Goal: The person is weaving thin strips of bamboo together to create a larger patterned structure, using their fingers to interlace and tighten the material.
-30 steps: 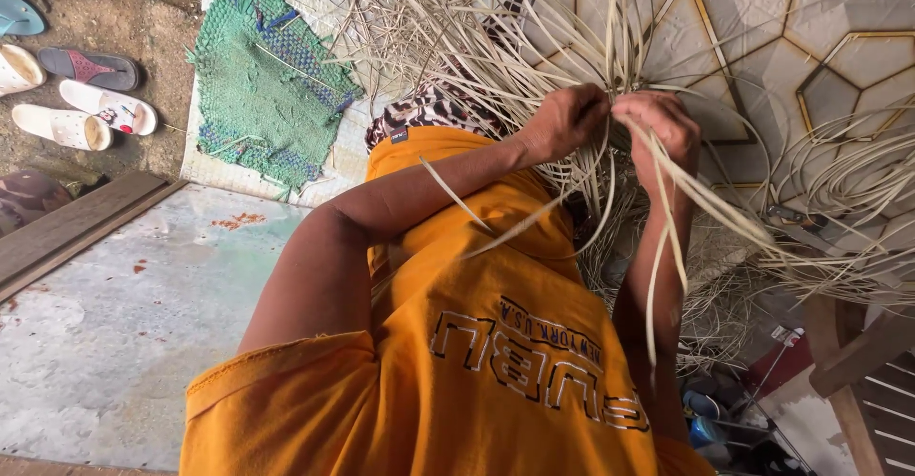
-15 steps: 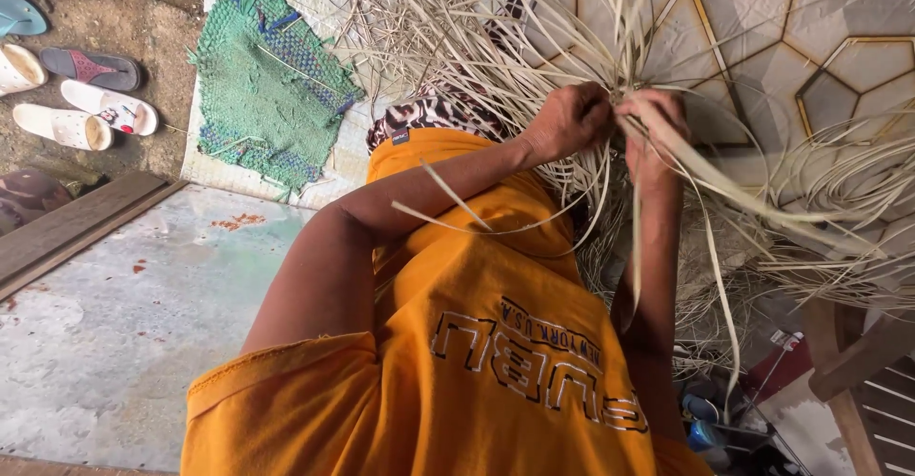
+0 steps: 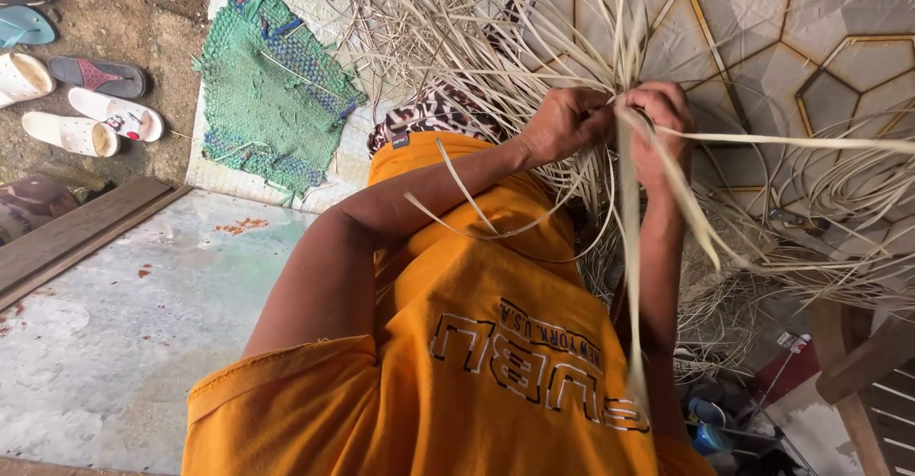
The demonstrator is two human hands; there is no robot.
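A worn concrete floor (image 3: 105,343) meets a tiled floor (image 3: 839,66) with gold hexagon lines, and a person in an orange shirt (image 3: 477,362) bends over it.

Both hands meet above the tiles. The left hand (image 3: 564,123) is closed on a bunch of pale strips (image 3: 624,200); the right hand (image 3: 662,128), just beside it and touching, pinches the same bunch, fingers curled shut. The strips are flat, narrow and straw-coloured, some stiff, some curling. From the grip several hang down along the right forearm, one runs out to the right, level and taut, and others bow loosely across the shirt below the left hand.

Beyond the grip more strips fan upward and spread over the tiles in a loose tangle (image 3: 457,28). Right of and below the hands, curved strips pile into a rounded heap (image 3: 810,238).

Far left of the grip a green woven mat (image 3: 272,90) lies flat on a pale sheet. Farther left, sandals (image 3: 71,95) sit on bare ground beside a wooden plank (image 3: 76,238).

No container can be made out clearly; small blue items at the bottom right are too cluttered to tell.
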